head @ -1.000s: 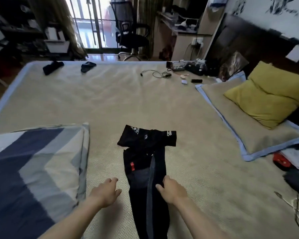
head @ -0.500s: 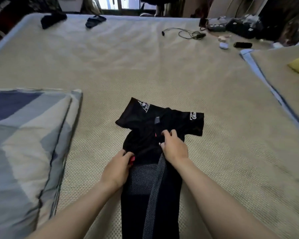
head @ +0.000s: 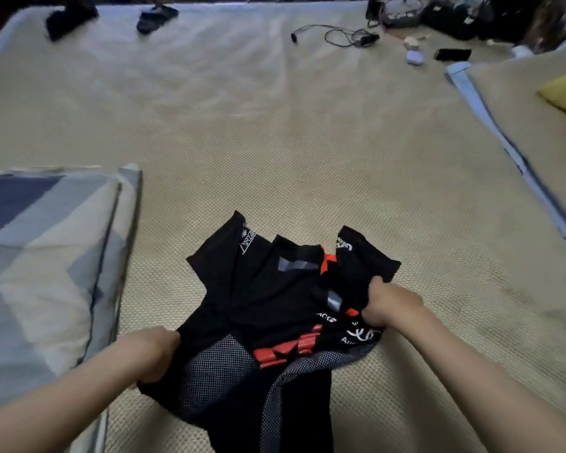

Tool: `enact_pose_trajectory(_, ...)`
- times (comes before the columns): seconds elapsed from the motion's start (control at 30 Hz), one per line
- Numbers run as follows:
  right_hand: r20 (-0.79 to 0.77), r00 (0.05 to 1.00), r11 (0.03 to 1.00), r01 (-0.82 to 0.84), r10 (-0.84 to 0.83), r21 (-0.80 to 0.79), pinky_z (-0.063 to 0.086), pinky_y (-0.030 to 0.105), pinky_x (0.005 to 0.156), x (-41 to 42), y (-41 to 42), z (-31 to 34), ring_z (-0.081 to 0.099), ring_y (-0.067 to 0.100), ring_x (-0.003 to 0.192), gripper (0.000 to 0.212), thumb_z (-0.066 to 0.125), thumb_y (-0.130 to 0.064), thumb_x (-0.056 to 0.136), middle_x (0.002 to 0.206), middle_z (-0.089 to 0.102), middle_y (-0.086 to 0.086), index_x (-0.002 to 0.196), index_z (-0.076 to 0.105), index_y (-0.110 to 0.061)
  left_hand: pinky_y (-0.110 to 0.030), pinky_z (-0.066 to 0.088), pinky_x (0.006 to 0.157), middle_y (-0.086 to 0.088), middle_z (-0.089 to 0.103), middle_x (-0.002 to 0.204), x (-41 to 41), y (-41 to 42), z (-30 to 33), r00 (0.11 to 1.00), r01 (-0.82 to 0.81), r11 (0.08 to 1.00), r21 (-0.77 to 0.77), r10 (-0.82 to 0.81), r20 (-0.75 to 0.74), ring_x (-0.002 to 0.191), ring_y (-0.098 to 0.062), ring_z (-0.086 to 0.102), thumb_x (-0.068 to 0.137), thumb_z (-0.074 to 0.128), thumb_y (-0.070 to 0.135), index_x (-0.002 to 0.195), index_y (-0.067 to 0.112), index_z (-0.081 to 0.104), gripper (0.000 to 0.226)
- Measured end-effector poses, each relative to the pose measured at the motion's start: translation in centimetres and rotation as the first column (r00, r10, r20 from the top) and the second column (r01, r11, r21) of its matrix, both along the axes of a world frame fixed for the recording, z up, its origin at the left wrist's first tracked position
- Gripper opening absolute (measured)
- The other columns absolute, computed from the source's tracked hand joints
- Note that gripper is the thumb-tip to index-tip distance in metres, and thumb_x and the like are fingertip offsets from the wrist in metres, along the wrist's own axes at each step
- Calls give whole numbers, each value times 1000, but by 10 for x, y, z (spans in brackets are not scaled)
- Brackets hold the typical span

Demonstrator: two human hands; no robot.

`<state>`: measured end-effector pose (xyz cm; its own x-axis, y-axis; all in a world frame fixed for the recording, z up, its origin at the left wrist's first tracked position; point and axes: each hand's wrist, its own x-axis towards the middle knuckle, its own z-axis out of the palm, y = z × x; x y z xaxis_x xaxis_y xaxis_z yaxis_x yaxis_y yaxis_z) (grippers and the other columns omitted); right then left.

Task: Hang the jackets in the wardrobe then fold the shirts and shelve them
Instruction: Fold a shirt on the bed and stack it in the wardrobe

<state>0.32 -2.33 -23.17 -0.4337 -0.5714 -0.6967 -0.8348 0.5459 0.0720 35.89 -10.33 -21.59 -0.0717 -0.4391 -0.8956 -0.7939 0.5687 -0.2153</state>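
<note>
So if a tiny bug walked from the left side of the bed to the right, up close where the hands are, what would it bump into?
Striped blue-and-grey pillow → left hand → black sports shirt with red marks → right hand → blue-edged beige mat.

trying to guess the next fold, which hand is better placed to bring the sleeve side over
Right, probably. The right hand already pinches the black shirt just below its right sleeve, near the collar end. The left hand grips the left edge lower down, at the mesh panel.
</note>
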Motion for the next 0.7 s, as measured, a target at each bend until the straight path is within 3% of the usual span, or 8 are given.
enact_pose_trajectory(0.1,-108,978,927,-203,177,-316,47,42,97,17,-12,1,53,31,125,72,71,-40,83,135,50,10,140,38,-11,-42,48,101,-1,58,138,-47,-14,11,986,156,955,-251,-167,-21,126,-26,58,97,46,18,135,21,54,39)
enact_pose_trajectory(0.17,15,947,804,-264,320,-532,41,40,108,30,-25,-6,49,27,131,70,68,-35,82,142,49,5,144,42,-15,-46,44,101,-3,51,139,-90,-22,3,952,102,880,-464,-222,-211,126,-29,55,95,47,23,138,19,45,43)
enact_pose_trajectory(0.23,103,930,839,-265,352,-476,36,42,114,37,-34,-18,49,25,132,66,61,-48,85,143,52,1,143,46,-19,-47,39,107,-5,42,147,-131,-33,-20,821,-61,889,-453,-214,-530,133,-29,47,91,53,27,146,16,33,59)
enact_pose_trajectory(0.3,12,948,899,-298,318,-322,35,48,109,34,-34,-28,56,27,125,66,58,-62,85,134,58,3,134,51,-18,-47,30,117,-2,31,160,-167,-44,-36,714,-112,950,-292,-127,-689,145,-26,34,91,60,33,157,19,18,80)
enact_pose_trajectory(0.37,-47,949,926,-314,311,-212,33,49,105,21,-23,-29,62,28,116,61,58,-64,85,122,66,4,124,55,-17,-50,21,121,-2,36,158,-189,-52,-47,705,-101,967,-236,-98,-702,146,-26,31,92,63,36,157,24,16,81)
enact_pose_trajectory(0.5,-83,933,914,-360,350,-188,34,42,103,-26,12,-17,64,23,111,36,54,-52,93,111,72,1,110,63,-22,-51,25,111,0,65,127,-186,-58,-54,757,-82,937,-339,-163,-633,123,-25,53,97,50,23,125,28,49,29)
enact_pose_trajectory(0.6,-114,961,898,-275,251,-344,41,38,92,-55,35,-11,65,24,103,21,56,-41,93,101,71,-2,98,62,-22,-51,29,108,3,64,127,-155,-65,-48,836,-107,945,-309,-83,-543,121,-23,57,95,48,20,118,33,56,27)
enact_pose_trajectory(0.7,-2,992,887,-114,126,-447,45,36,76,-53,43,-9,62,21,85,17,61,-39,86,85,63,-7,81,59,-22,-47,33,109,2,59,136,-126,-68,-35,924,-64,961,-269,-44,-379,127,-25,55,95,47,25,125,41,57,35)
